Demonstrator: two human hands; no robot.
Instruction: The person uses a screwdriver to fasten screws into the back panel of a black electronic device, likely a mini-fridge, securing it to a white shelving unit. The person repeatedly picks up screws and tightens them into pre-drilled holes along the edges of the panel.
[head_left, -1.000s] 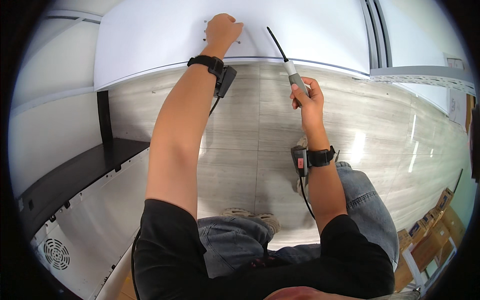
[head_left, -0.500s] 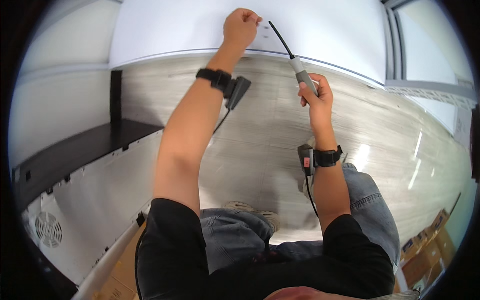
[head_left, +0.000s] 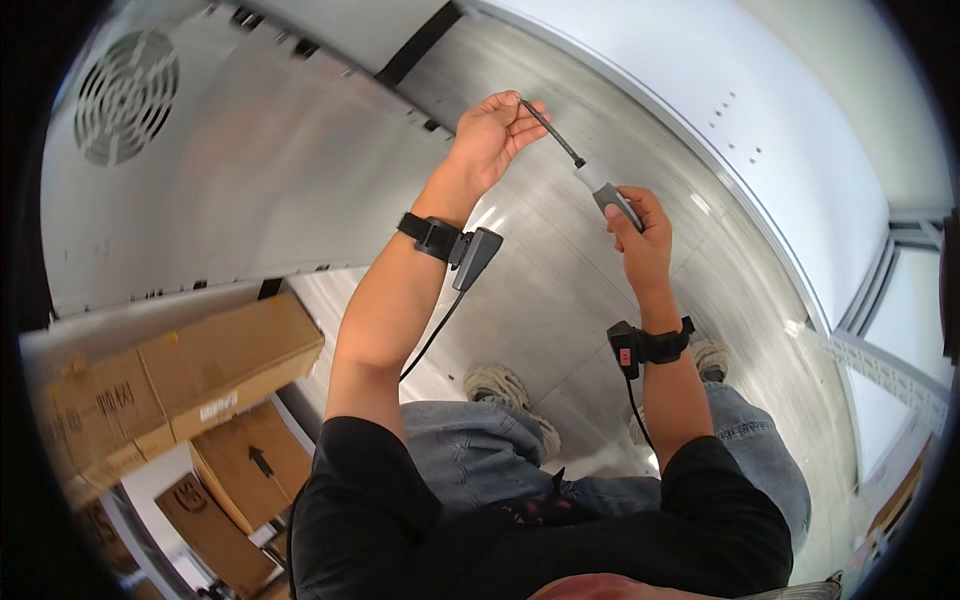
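Note:
In my right hand (head_left: 640, 228) is a screwdriver with a grey and white handle (head_left: 612, 195), the fingers wrapped round it. Its dark shaft (head_left: 558, 138) slants up and left to my left hand (head_left: 492, 138). There my thumb and forefinger pinch together at the screwdriver's tip; anything tiny between them is too small to make out. The other left fingers are loosely spread. Both hands are up over the floor, beside a large metal cabinet panel (head_left: 260, 160) with a round vent.
A white surface (head_left: 800, 110) with several small dark specks (head_left: 730, 120) curves along the right. Cardboard boxes (head_left: 230, 355) stand at lower left. A metal frame (head_left: 880, 275) is at far right. Cabled black devices (head_left: 478, 258) are strapped to both wrists.
My view has swung left, toward the metal panel and the boxes. My left hand has left the white surface, and its fingertips now meet the screwdriver tip, which was apart before.

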